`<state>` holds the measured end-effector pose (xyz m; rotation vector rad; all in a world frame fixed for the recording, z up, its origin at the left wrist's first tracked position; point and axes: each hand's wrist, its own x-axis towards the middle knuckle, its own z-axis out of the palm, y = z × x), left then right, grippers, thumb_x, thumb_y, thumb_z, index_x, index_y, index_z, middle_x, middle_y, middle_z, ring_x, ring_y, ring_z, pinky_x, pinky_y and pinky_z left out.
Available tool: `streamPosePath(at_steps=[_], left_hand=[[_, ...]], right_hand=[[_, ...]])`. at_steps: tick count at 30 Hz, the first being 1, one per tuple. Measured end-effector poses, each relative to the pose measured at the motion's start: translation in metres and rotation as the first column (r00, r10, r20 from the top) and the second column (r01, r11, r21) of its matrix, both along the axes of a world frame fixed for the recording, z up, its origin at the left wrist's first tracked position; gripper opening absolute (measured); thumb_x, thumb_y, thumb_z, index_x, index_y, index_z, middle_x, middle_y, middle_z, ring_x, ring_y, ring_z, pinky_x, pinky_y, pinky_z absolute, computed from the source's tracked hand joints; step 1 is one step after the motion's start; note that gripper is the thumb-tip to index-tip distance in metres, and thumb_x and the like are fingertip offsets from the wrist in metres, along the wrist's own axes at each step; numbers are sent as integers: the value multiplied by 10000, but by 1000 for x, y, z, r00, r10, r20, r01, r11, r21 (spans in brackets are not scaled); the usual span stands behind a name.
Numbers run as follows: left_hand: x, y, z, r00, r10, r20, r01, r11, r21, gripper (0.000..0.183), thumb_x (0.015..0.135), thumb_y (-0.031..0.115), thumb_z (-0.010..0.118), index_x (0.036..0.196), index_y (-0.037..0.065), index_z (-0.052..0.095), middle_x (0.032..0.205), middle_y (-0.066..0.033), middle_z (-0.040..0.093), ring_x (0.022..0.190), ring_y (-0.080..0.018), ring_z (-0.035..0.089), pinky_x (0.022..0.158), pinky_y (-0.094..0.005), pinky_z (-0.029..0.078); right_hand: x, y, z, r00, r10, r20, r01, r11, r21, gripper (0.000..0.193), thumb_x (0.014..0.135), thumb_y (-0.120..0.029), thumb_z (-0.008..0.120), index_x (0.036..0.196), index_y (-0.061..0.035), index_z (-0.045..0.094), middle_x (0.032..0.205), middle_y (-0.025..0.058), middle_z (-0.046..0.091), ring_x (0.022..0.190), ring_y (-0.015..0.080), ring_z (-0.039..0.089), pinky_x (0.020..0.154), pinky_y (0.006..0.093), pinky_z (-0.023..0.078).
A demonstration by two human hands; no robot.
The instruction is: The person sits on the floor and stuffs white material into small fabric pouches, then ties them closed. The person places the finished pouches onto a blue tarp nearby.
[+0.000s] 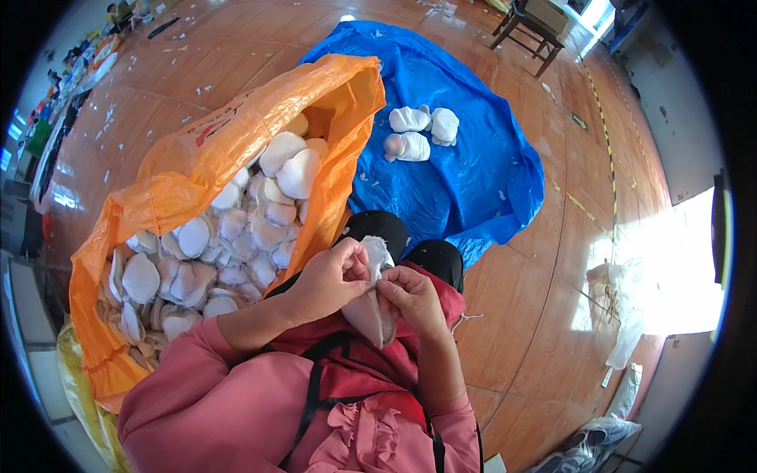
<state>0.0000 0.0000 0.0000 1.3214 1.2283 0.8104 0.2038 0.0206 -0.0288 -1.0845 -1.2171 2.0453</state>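
Note:
Over my lap, both hands pinch a soft white-and-beige fabric pad (367, 317). My left hand (335, 277) is closed on the pad's upper left edge, thumb against fingers. Close beside it, my right hand (412, 296) pinches the opposite edge. The pad's ragged white top stands up between the hands, and its rounded lower end hangs below them. To the left an open orange woven sack (264, 102) holds a heap of similar rounded white pads (193, 236). Three white rolled bundles (409, 119) lie on a blue plastic sheet (465, 193) beyond my knees.
White scraps are scattered over the reddish tiled floor (512, 323). A wooden chair (530, 35) stands at the far right. Clear plastic wrapping (627, 315) lies along the right side, and a yellow sack (83, 394) shows at the lower left.

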Motion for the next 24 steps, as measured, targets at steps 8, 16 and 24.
streamPosePath(at_steps=[8, 16, 24], left_hand=[[-1, 1, -8, 979, 22, 201, 5, 991, -133, 260, 869, -19, 680, 1027, 42, 482, 867, -26, 599, 791, -96, 597, 712, -253, 521], [1, 0, -6, 997, 56, 56, -57, 998, 9, 292, 875, 0, 686, 1055, 31, 459, 855, -36, 603, 811, -103, 615, 734, -259, 520], [2, 2, 5, 988, 32, -150, -10, 989, 146, 321, 838, -54, 642, 1073, 8, 433, 847, -78, 649, 812, -124, 649, 752, -265, 519]], right_hand=[[-1, -1, -5, 992, -56, -110, 48, 996, -77, 55, 956, -149, 631, 935, -101, 616, 682, -49, 591, 542, 22, 497, 472, 173, 336], [2, 1, -10, 983, -27, -181, 14, 997, -76, 40, 944, -132, 638, 930, -106, 611, 678, -46, 585, 532, 23, 480, 463, 179, 321], [-1, -2, -5, 997, 7, -72, -8, 1000, -11, 53, 948, -130, 630, 935, -84, 607, 689, -36, 601, 553, 28, 502, 489, 184, 354]])
